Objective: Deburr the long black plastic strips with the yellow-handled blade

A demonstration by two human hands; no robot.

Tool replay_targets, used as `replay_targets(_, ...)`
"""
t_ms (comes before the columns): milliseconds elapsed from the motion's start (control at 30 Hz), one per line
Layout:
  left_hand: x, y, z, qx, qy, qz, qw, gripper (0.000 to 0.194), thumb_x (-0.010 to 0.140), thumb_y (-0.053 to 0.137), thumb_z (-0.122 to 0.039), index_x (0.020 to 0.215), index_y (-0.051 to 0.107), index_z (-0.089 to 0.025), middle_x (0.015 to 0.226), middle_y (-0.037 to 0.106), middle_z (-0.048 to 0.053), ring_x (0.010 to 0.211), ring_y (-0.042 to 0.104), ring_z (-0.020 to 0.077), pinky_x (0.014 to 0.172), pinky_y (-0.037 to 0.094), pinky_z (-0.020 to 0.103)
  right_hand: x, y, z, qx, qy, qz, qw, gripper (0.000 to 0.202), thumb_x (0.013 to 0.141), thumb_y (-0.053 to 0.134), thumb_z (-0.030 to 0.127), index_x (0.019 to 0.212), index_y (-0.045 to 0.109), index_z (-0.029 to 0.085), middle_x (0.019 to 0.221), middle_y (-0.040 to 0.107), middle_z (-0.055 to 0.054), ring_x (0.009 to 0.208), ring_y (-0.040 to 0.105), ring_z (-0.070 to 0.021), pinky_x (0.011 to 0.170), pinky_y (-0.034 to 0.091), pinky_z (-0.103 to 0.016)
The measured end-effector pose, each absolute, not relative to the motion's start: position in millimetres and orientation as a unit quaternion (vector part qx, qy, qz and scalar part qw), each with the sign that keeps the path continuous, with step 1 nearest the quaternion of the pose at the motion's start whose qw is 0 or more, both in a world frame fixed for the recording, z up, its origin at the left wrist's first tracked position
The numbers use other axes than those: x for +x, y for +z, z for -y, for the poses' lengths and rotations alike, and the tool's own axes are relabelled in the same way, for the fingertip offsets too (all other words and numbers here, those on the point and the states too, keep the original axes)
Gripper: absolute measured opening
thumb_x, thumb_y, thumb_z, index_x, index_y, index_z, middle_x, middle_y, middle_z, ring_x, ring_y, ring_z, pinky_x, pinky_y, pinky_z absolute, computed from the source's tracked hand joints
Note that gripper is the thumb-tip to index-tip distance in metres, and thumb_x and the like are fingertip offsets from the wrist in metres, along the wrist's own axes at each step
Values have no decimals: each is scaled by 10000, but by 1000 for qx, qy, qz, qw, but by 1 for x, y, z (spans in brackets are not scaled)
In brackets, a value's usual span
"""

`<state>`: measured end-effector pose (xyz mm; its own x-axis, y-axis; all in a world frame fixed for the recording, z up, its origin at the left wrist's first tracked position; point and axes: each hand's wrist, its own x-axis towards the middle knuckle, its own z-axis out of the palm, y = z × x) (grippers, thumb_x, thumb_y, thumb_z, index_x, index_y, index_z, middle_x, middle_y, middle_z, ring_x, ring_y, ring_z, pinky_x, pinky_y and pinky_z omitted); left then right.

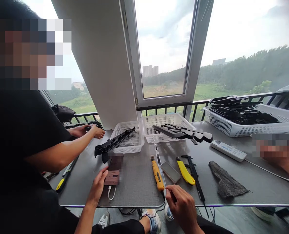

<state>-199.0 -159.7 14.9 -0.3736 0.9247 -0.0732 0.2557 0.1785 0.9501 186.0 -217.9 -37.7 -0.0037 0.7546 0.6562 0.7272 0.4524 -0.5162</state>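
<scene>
My left hand (97, 187) has its fingers closed against the left edge of a flat brownish-red power bank (112, 177), with a white cable (111, 195) plugged into its near end. At the front edge of the table, my right hand (182, 205) is curled loosely, and nothing shows in its fingers. Just beside its fingertips is the butt of a yellow rotary tool (157, 174). Beyond the power bank, a long black plastic part (113, 143) leans on the rim of a white basket (139, 143).
Grey-black molded parts (183, 131) lie across a second white basket (149, 138). A phone (170, 172), yellow utility knife (185, 171), black caliper (195, 175), grey cloth (227, 180) and power strip (228, 150) lie rightward. A co-worker (19, 146) stands left; another hand (278, 149) is right.
</scene>
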Motion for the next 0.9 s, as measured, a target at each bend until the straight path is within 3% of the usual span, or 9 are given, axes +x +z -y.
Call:
replay_targets(233,-191,18,160,452,467,-670,358,771,777,703,-677,1352,699,-164,1327,814,159,1259,762,390,1107,603,504,186,-41,218,-528,19,707,469,343,1107,495,302,883,741,218,782,751,-30,691,724,-183,708,461,-287)
replay_targets(400,-187,22,158,487,432,-690,318,868,697,761,-669,1383,681,-143,1263,831,170,1230,768,412,1090,604,523,186,-41,218,-533,19,709,462,374,1122,475,324,884,744,220,782,754,-39,696,724,-187,709,469,-292)
replay_targets(600,-185,21,160,454,462,-678,347,770,830,618,-653,1403,671,-142,1359,794,168,1279,739,395,1144,554,525,186,-41,218,-532,12,712,457,373,1123,474,322,889,747,220,788,758,-42,704,732,-186,711,480,-293)
replay_targets(900,-194,11,162,549,480,-616,299,613,974,530,-543,1473,676,-218,1606,639,121,1546,523,368,1330,346,539,186,-39,217,-512,-10,713,478,365,1136,468,307,891,723,218,776,746,-19,679,718,-169,694,470,-287)
